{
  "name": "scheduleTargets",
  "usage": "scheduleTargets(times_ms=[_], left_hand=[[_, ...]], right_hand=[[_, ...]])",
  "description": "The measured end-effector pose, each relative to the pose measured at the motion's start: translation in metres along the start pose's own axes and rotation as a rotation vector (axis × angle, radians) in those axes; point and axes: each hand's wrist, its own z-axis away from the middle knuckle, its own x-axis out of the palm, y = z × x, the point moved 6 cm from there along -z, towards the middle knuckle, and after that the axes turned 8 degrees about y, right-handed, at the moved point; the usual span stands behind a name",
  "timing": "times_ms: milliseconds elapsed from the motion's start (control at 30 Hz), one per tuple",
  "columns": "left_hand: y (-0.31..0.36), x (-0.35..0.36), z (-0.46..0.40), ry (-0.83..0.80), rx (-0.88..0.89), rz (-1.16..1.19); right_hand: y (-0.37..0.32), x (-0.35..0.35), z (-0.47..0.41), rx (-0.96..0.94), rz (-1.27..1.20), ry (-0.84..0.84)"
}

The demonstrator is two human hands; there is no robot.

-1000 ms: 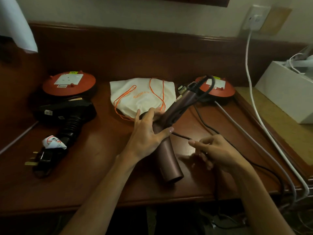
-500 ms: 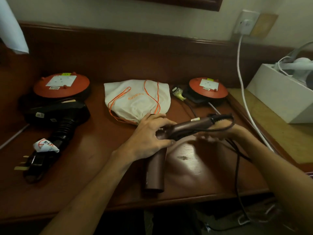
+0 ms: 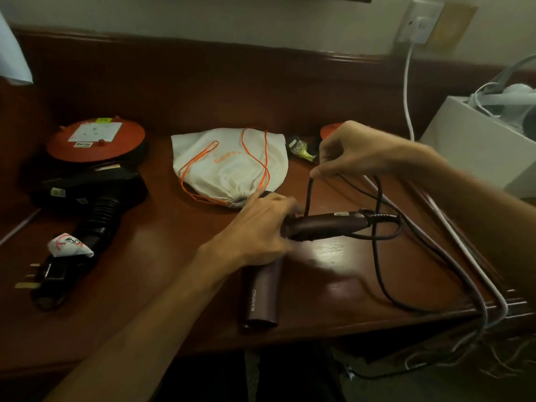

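Observation:
A maroon hair dryer lies on the wooden desk, barrel toward me, its folded handle pointing right. My left hand grips the dryer where handle meets barrel. My right hand is raised above the handle and pinches the dryer's black cord, which loops round the handle and trails off to the desk's right edge. A cream drawstring bag with orange cords lies just behind.
A black hair dryer with a plug lies at the left. Orange cable reels stand at back left and back right. A white box sits at right. White and grey cables run along the desk's right edge.
My right hand has left the handle's end and risen up and back, pulling a length of black cord with it. The dryer's handle now lies flat, and my left hand still holds the dryer.

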Motion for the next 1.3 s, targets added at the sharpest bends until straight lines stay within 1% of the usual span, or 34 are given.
scheduleTargets(times_ms=[67,100,167,200,233,267,300,367,400,467,533,600,700,767,867,933,1033,1133,1233,1300], left_hand=[[-0.001,0.001,-0.004,-0.020,-0.070,0.039],[-0.001,0.002,-0.005,-0.038,-0.087,0.045],[-0.001,0.005,-0.007,-0.083,-0.064,-0.009],[0.000,0.006,-0.007,-0.094,-0.029,-0.039],[0.002,0.007,-0.007,-0.096,0.001,-0.055],[0.003,0.008,-0.006,-0.091,0.015,-0.056],[0.002,0.008,-0.005,-0.078,0.014,-0.033],[-0.002,0.005,-0.002,-0.010,-0.015,0.054],[-0.005,0.001,0.000,0.032,-0.037,0.092],[-0.009,-0.005,0.002,0.093,-0.070,0.116],[-0.009,-0.006,0.004,0.102,-0.083,0.107],[-0.009,-0.005,0.004,0.119,-0.084,0.090],[-0.012,-0.005,0.004,0.155,-0.114,0.086],[-0.012,-0.005,0.002,0.158,-0.145,0.102],[-0.016,-0.015,0.002,0.214,-0.194,0.180],[-0.019,-0.021,0.006,0.241,-0.230,0.248],[-0.026,-0.027,0.013,0.231,-0.268,0.313],[-0.033,-0.027,0.020,0.172,-0.320,0.415],[-0.029,-0.029,0.024,0.150,-0.236,0.423],[-0.026,-0.031,0.027,0.129,-0.180,0.407]], right_hand=[[-0.015,-0.009,0.019,-0.010,-0.058,-0.149],[-0.022,-0.009,0.030,-0.025,-0.072,-0.270],[-0.034,0.003,0.056,-0.078,-0.104,-0.546],[-0.039,0.013,0.068,-0.097,-0.132,-0.654],[-0.041,0.024,0.077,-0.094,-0.161,-0.715],[-0.042,0.033,0.085,-0.085,-0.179,-0.734],[-0.041,0.040,0.091,-0.085,-0.187,-0.726],[-0.036,0.043,0.102,-0.095,-0.159,-0.656],[-0.032,0.038,0.106,-0.083,-0.110,-0.593],[-0.023,0.024,0.116,-0.014,-0.014,-0.401],[-0.020,0.020,0.128,0.025,0.012,-0.246],[-0.016,0.030,0.139,0.052,0.054,-0.182],[0.004,0.030,0.142,0.164,0.153,-0.092],[0.011,0.027,0.140,0.185,0.126,-0.031],[-0.006,0.055,0.139,0.082,-0.047,-0.001],[-0.015,0.087,0.141,0.015,-0.051,0.040],[-0.005,0.121,0.127,0.026,-0.083,0.056],[0.012,0.136,0.099,0.071,-0.186,-0.010],[0.025,0.133,0.066,0.068,-0.192,-0.025],[0.050,0.125,0.056,0.101,-0.136,-0.049]])
